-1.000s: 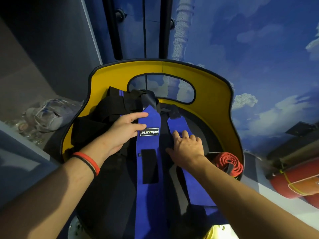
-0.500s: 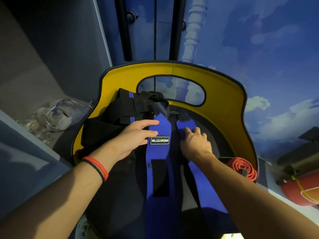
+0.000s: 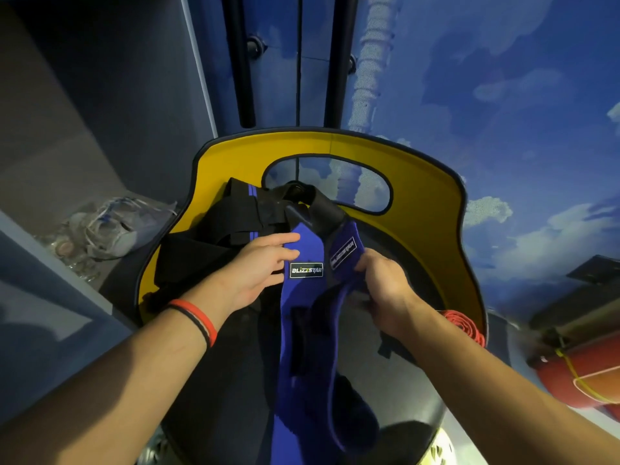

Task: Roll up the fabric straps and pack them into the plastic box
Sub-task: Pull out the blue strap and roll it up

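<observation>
Since half a second ago the right hand [image 3: 382,290] has gone from lying flat to curling round the lifted blue fabric strap [image 3: 343,254]. It has raised the labelled end off the seat and turned it over, so the BLIZZSTAR patch now stands tilted at the centre of the frame. This looks like the first fold of a roll.

Just to the left of it, the flat blue fabric strap [image 3: 303,317] runs down the middle of the seat toward the lower edge. The left hand [image 3: 258,266], wearing a red and black wristband, rests on it with straight fingers spread beside its label. That hand seems to pin the strap so it does not drag along with its neighbour.

Both straps lead up into a bundle of black fabric straps [image 3: 235,223] heaped at centre left, against the yellow-backed chair with a black seat [image 3: 419,203].

A red rolled strap [image 3: 464,327] sits on the seat edge at the right, already wound and not yet packed. No plastic box is in view.

Crumpled clear plastic bags [image 3: 110,226] lie on the floor at the left, and a red cylinder [image 3: 577,380] lies at the lower right.
</observation>
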`<state>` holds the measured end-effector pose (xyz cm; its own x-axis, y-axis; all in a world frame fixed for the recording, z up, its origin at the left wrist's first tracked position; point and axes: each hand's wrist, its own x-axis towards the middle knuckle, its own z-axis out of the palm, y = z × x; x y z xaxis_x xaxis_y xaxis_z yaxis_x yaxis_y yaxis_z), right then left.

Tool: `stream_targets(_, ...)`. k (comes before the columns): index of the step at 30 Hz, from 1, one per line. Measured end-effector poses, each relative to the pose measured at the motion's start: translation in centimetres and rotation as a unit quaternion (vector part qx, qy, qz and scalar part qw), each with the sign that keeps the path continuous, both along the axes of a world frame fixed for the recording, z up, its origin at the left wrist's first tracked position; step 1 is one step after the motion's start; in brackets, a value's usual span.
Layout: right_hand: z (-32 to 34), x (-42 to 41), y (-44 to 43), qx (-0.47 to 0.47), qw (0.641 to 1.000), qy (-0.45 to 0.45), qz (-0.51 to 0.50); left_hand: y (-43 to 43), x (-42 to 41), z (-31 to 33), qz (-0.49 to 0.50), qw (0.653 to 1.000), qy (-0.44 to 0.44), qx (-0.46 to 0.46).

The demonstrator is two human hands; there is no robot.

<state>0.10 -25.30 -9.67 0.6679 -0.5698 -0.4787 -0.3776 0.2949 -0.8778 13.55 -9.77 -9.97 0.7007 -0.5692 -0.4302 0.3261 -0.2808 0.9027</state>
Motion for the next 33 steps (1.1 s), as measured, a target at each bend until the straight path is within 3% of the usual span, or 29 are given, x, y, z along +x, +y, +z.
stream_targets(6,0.6,-0.6,-0.8,0.032,0.999,-0.036,0.001,-0.1,-0.5,0.2,-0.025,1.0,0.0,-0.015)
stream_targets(10,0.9,-0.1,-1.0,-0.106,0.99,-0.089,-0.041,-0.2,-0.6,0.3,-0.032,0.999,-0.007,-0.035)
stream_targets(14,2.0,0.0,-0.2,-0.008,0.987,-0.157,0.023,-0.6,-1.0,0.8,-0.02,0.997,-0.014,-0.076)
stream_targets(16,1.8,0.1,0.3,0.019,0.987,-0.155,0.024,-0.8,-1.2,0.9,-0.016,0.995,-0.012,-0.096)
stream_targets(21,0.6,0.6,1.1,-0.023,0.989,-0.14,-0.039,-0.9,-2.2,1.1,-0.013,0.992,-0.041,-0.118)
stream_targets(27,0.4,1.2,1.5,-0.01,0.989,-0.138,-0.061,-1.1,-2.8,1.7,0.056,0.985,-0.069,-0.151)
stream_targets(33,0.9,1.4,1.5,-0.01,0.989,-0.129,-0.071,-1.1,-3.1,2.3,0.013,0.985,-0.075,-0.153)
